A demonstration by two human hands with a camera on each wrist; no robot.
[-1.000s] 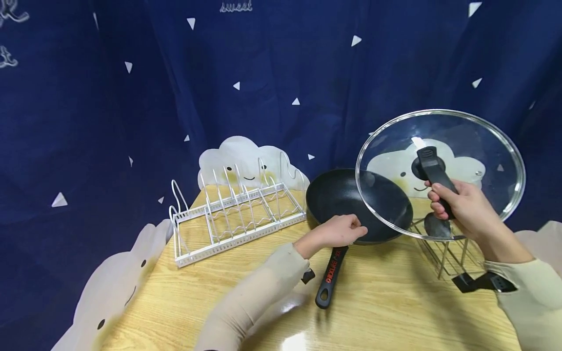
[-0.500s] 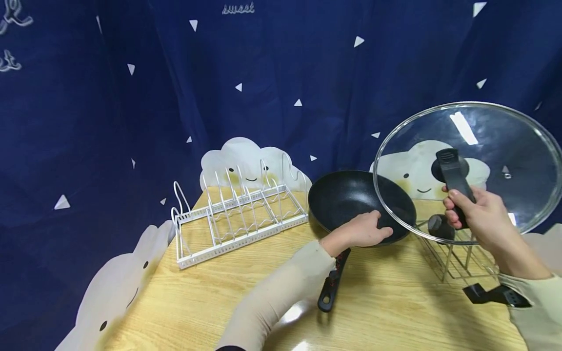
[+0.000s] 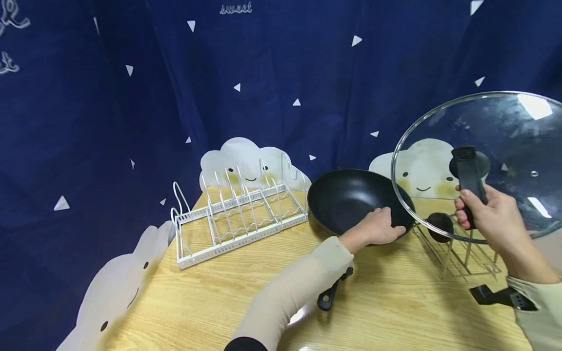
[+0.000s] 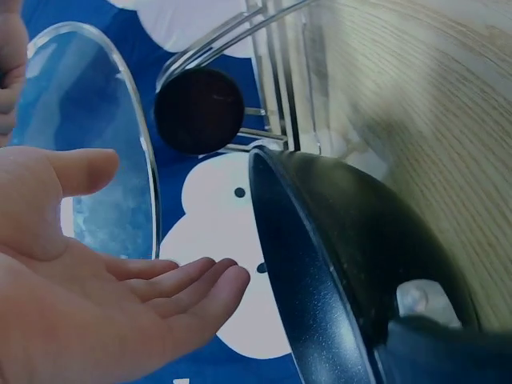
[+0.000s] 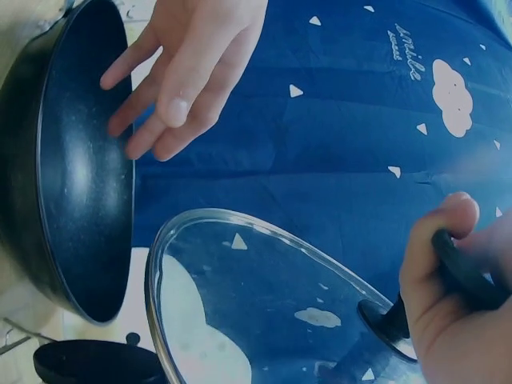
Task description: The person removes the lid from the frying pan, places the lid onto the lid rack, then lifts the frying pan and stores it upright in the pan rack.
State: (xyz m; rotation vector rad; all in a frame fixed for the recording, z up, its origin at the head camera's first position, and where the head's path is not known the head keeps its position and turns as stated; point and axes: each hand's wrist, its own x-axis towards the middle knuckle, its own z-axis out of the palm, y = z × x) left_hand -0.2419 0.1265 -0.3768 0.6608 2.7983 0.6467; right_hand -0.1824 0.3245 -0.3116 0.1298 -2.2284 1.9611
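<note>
The glass lid (image 3: 513, 168) is in the air over the right part of the table (image 3: 395, 312), gripped at its black handle (image 3: 469, 173) by the right hand (image 3: 498, 217), whose fingers and thumb wrap round the lower end. The left hand (image 3: 375, 227) holds nothing: its fingers extend, loosely spread, by the mouth of the black pan (image 3: 351, 200), and no contact with the rim shows. From those left fingers the lid lies to the right; its rim overlaps the pan's right side in the head view, yet both wrist views show a gap between the two. The lid is tilted, handle side toward the person, and the handle's long axis runs up and slightly leftward from the grip. The left hand is the nearer one to the pan.

The pan sits near the table's far edge, mouth upward, its long grip (image 3: 327, 297) pointing toward the near edge and partly hidden by the left sleeve (image 3: 294, 292). A white rack (image 3: 243, 241) stands left of the pan, one end by the table's left edge. Right of the pan, a wire stand (image 3: 448, 258) has a dark round thing (image 3: 440, 227) at it; I cannot tell what that is.
</note>
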